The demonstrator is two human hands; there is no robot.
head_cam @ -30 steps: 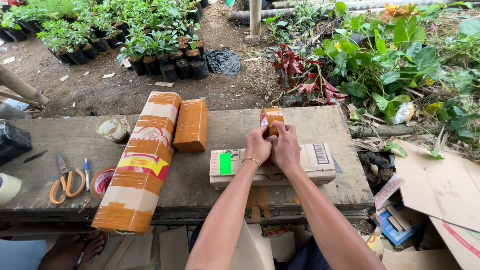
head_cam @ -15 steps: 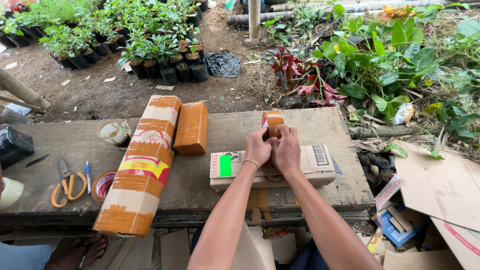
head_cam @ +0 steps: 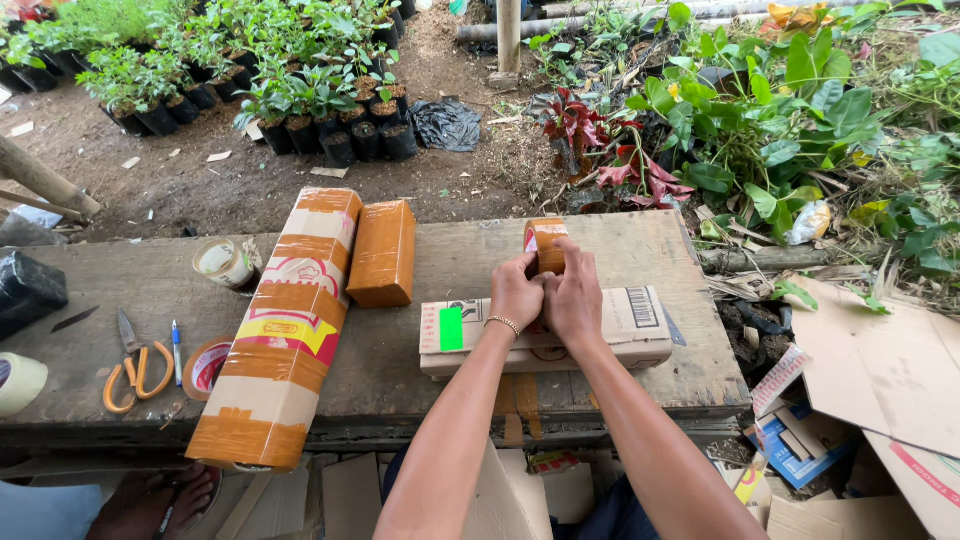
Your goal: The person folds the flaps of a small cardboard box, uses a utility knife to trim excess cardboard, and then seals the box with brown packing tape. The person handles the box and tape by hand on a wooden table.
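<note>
**At the wooden surface: both hands on a tape roll over a flat carton**

On the weathered plank surface [head_cam: 640, 250], near its right end, a flat cardboard carton [head_cam: 620, 330] lay on its broad face, a green sticker [head_cam: 451, 328] at its left. Left hand [head_cam: 515, 295] and right hand [head_cam: 572, 300] met side by side above the carton's top. Both were curled closed around a roll of brown packing tape [head_cam: 546, 243], which stood on edge at the carton's far side; only its upper half showed above the fingers.

Judgement on handling: the roll looked stiff and light, its outer wrap glossy and likely slick, so a hold across the flat sides or through the core would serve better than pinching the rim. The carton seemed light and rigid along its length but thin-walled; pressing mid-panel might dent it. Edges and corners were the safer places to take hold.

Nearby, well apart to the left: a long tape-wrapped parcel [head_cam: 285, 320] lying diagonally, a smaller fully taped box [head_cam: 383, 252] just beside it, a tape roll [head_cam: 222, 263], orange-handled scissors [head_cam: 130, 365] and a pen [head_cam: 177, 350]. Potted seedlings [head_cam: 300, 110] stood on the ground beyond.
</note>
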